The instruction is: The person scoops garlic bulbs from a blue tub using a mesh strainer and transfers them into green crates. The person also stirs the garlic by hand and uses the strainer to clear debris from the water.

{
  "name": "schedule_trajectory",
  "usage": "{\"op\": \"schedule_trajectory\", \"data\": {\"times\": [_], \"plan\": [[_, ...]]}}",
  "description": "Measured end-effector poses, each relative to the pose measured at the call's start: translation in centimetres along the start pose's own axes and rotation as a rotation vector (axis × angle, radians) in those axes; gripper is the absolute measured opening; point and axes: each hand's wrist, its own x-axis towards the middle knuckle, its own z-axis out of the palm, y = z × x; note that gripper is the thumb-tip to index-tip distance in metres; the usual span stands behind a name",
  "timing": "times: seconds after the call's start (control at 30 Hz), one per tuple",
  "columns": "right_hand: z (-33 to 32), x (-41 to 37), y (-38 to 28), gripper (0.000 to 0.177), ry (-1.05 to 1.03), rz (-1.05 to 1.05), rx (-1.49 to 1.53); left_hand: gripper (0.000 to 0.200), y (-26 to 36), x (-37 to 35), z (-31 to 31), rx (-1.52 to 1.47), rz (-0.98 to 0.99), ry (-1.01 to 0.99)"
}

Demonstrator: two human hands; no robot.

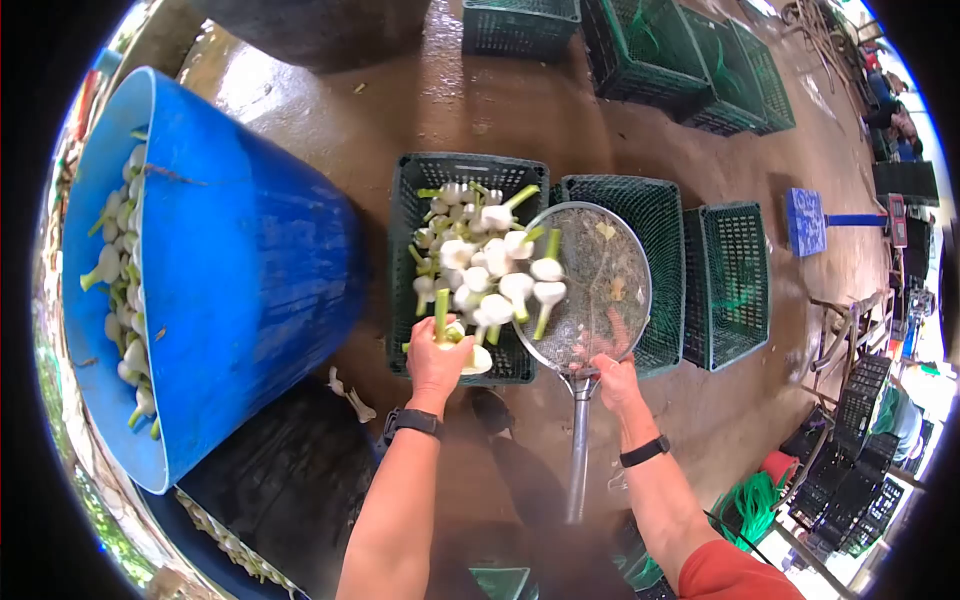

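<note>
two bare hands are at work over one row of three green crates on the wet brown floor (330, 130). the left hand (438, 365) is at the near edge of the bulb crate (401, 270), its fingers closed around at least one stemmed bulb; how many it holds, i cannot tell. the right hand (615, 383) grips one round strainer (600, 255) where rim meets handle, its thumb at the rim and its other fingers showing through the mesh from below.

the white bulbs (497, 262) are heaped in the bulb crate, well over a dozen, overlapping too much for an exact count. two of them show in front of the strainer's mesh at its left side. the strainer is over the middle crate (664, 250), its left rim reaching to the bulb crate; the third crate (736, 285) is just right of that.

one blue tub (240, 240) stands to the left, with many more bulbs showing inside. four upper crates (520, 40) stand farther off, and one blue platform (806, 222) is at the right. each wrist wears one black band (419, 422), two in all, and one red sleeve (735, 575) shows.
</note>
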Motion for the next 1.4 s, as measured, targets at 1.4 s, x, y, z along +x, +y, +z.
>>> {"op": "schedule_trajectory", "data": {"times": [1.4], "plan": [[20.8,-34.0,-4.3,0.075,-0.768,-0.013,-0.120,0.039,-19.2,-37.4,-32.7,-1.199,-0.328,0.518]]}}
